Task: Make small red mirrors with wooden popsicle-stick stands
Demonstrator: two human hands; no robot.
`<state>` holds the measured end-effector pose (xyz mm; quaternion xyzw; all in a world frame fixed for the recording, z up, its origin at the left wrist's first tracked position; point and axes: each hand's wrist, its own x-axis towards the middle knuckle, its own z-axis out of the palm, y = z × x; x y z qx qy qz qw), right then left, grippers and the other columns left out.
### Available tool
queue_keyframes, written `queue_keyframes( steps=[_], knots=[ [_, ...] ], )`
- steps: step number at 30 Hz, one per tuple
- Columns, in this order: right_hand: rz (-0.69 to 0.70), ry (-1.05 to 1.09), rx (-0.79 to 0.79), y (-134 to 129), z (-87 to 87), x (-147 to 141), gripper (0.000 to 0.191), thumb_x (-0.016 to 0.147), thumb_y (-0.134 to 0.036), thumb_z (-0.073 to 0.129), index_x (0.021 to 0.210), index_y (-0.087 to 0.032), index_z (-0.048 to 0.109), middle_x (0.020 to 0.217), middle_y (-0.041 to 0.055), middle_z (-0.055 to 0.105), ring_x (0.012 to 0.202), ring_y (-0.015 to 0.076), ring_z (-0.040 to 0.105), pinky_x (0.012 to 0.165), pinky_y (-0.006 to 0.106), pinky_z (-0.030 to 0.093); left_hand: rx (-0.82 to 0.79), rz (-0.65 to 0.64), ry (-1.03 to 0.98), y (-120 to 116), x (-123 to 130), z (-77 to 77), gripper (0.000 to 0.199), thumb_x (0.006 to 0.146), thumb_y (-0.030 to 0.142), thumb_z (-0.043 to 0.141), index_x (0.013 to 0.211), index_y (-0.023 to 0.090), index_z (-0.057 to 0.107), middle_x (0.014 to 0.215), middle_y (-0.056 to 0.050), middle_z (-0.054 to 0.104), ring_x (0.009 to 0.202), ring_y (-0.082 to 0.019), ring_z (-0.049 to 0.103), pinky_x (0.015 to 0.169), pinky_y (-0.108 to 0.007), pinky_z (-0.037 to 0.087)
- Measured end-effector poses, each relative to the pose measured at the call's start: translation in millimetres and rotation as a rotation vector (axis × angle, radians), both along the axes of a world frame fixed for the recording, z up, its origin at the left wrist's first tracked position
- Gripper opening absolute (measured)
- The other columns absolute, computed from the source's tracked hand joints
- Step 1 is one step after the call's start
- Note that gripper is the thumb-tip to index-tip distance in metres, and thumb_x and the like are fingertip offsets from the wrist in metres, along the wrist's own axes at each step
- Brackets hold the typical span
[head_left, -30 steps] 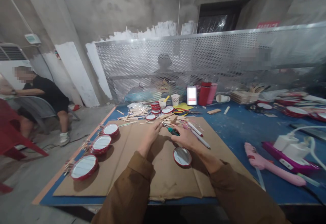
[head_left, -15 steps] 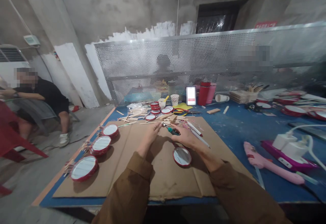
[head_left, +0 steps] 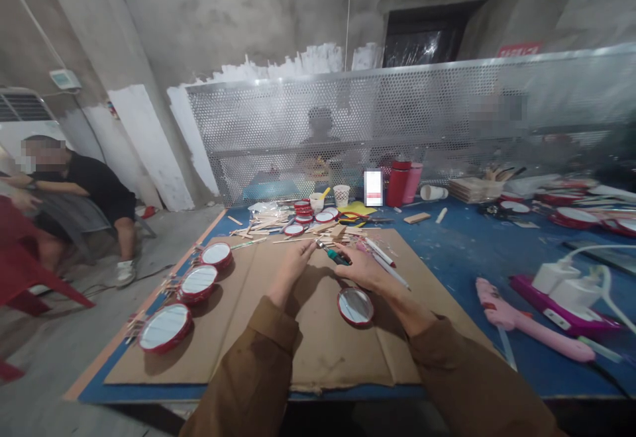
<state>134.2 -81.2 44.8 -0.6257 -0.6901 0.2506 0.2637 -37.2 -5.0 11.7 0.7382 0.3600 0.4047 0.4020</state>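
Four red-rimmed round mirrors lie on a cardboard sheet (head_left: 318, 351), which covers part of a blue worktable (head_left: 472, 258). One mirror (head_left: 354, 306) lies near the right hand (head_left: 362, 270), whose fingers (head_left: 348, 251) close around a green-handled tool (head_left: 335, 257). The left hand (head_left: 297, 261) reaches its metal tip; I cannot tell if those fingers pinch it.

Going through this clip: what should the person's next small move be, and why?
Probably bring the green-handled tool, held in the right hand, down to the red-rimmed round mirror, since that mirror lies close beneath the hand on the cardboard sheet.
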Motion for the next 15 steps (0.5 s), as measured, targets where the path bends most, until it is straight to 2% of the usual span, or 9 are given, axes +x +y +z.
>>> queue_keyframes(
  steps=[5, 10, 15],
  knots=[
    [-0.007, -0.041, 0.061, 4.3, -9.7, -1.6, 0.042, 0.068, -0.034, 0.063, 0.107, -0.017, 0.064, 0.107, 0.0094, 0.065, 0.1, 0.0257, 0.058, 0.083, 0.032, 0.043, -0.018, 0.0, 0.015, -2.3, -0.7, 2.3, 0.032, 0.085, 0.04, 0.048, 0.08, 0.014, 0.065, 0.065, 0.0, 0.057, 0.064, -0.014, 0.045, 0.064, -0.025, 0.038],
    [-0.031, -0.089, 0.089, 4.8, -14.7, -3.6, 0.042, 0.067, -0.023, 0.058, 0.109, -0.017, 0.062, 0.109, 0.009, 0.065, 0.102, 0.0246, 0.059, 0.085, 0.031, 0.042, 0.0, -0.009, 0.003, -3.1, 1.6, 3.8, 0.031, 0.086, 0.038, 0.045, 0.083, 0.014, 0.066, 0.066, -0.001, 0.058, 0.067, -0.016, 0.048, 0.067, -0.027, 0.04],
    [-0.027, -0.13, 0.189, -1.9, -16.4, -9.0, 0.046, 0.07, -0.023, 0.055, 0.116, -0.02, 0.06, 0.118, 0.0089, 0.062, 0.11, 0.0247, 0.055, 0.092, 0.032, 0.04, 0.056, 0.001, 0.023, -0.6, 1.2, 1.3, 0.03, 0.087, 0.034, 0.044, 0.078, 0.015, 0.064, 0.072, -0.004, 0.062, 0.069, -0.017, 0.05, 0.072, -0.029, 0.042]
  ],
)
